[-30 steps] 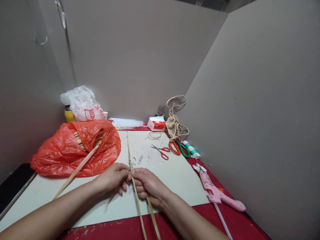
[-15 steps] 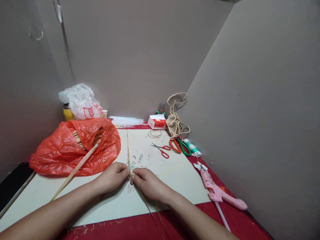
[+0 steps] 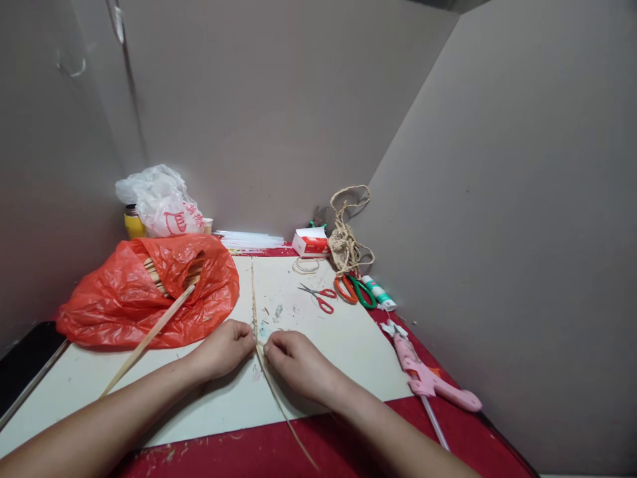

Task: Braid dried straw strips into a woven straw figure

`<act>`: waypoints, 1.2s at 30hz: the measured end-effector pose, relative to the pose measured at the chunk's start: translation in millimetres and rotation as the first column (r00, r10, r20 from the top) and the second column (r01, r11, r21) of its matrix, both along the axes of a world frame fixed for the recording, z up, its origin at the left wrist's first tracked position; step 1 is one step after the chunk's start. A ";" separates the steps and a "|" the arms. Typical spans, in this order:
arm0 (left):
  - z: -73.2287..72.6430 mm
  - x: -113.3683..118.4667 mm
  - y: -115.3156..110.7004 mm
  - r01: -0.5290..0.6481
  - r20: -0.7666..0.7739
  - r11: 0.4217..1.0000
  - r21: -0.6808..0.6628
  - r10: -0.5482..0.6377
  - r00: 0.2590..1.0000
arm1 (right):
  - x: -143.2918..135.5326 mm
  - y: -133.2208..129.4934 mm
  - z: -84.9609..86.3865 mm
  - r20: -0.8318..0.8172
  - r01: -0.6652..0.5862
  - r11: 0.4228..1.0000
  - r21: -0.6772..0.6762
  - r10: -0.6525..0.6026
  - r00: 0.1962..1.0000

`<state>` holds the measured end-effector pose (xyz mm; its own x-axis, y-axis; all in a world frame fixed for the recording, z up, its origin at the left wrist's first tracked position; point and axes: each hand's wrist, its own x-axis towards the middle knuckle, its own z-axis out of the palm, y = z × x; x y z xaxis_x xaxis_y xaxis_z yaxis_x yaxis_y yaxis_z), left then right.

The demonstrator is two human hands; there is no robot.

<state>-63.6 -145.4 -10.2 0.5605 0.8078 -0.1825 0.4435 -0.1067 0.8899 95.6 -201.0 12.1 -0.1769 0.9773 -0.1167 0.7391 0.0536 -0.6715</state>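
Note:
A thin straw braid (image 3: 254,299) runs straight away from me over the white board. My left hand (image 3: 226,348) is closed, thumb and finger pinching the braid's near end. Just to its right, my right hand (image 3: 298,364) is also closed, its fingertips pinched at a strand beside the braid; most of that strand is hidden by the fingers. A loose straw strand (image 3: 279,402) trails from the pinched end toward me, over the board's front edge.
An orange plastic bag (image 3: 119,302) of straw strips lies left, with one long strip (image 3: 149,337) sticking out. Red-handled scissors (image 3: 323,299), larger shears (image 3: 361,292) and a rope bundle (image 3: 343,245) sit back right. A pink glue gun (image 3: 428,378) rests at the right edge of the white board (image 3: 209,425).
My right hand has shifted slightly right, leaving a small gap between the hands. The trailing strands have swung, and one now hangs clear between them. The view has turned slightly.

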 end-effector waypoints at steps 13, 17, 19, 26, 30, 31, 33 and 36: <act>-0.2 3.3 -7.8 -0.074 0.209 0.946 -0.316 0.146 0.967 | -32.8 -48.3 7.8 0.373 -0.205 0.973 0.105 0.152 0.915; -1.1 3.4 -6.4 -0.056 0.255 0.945 -0.323 0.144 0.956 | -11.6 -35.1 17.8 0.041 0.008 0.987 0.159 -0.014 0.999; -0.6 3.8 -6.3 -0.059 0.251 0.947 -0.315 0.143 0.957 | -4.6 -19.7 16.9 -0.183 0.175 0.974 0.144 -0.148 0.972; 3.9 3.0 -9.5 -0.039 0.292 0.951 -0.305 0.133 0.947 | -11.9 14.6 -7.0 -0.538 0.001 0.932 -0.362 -0.210 0.816; 8.9 1.1 -9.8 -0.003 0.270 0.952 -0.305 0.090 0.959 | -6.7 17.2 -13.8 -0.509 0.008 0.955 -0.297 -0.165 0.845; 10.3 0.9 -9.8 0.017 0.259 0.953 -0.303 0.065 0.964 | -4.4 17.6 -14.4 -0.506 -0.013 0.957 -0.290 -0.142 0.851; 12.5 0.9 -9.6 0.048 0.239 0.952 -0.303 0.028 0.971 | -0.3 18.5 -14.7 -0.488 -0.054 0.958 -0.280 -0.094 0.868; 13.4 0.8 -8.3 0.048 0.223 0.954 -0.296 0.021 0.975 | 3.5 19.9 -13.2 -0.453 -0.077 0.961 -0.264 -0.053 0.890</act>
<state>-62.8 -153.8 3.2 0.6245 0.7276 -0.2839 0.2323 0.1740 0.9569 99.1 -181.1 -1.1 -0.2852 0.9174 -0.2777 0.3520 -0.1692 -0.9206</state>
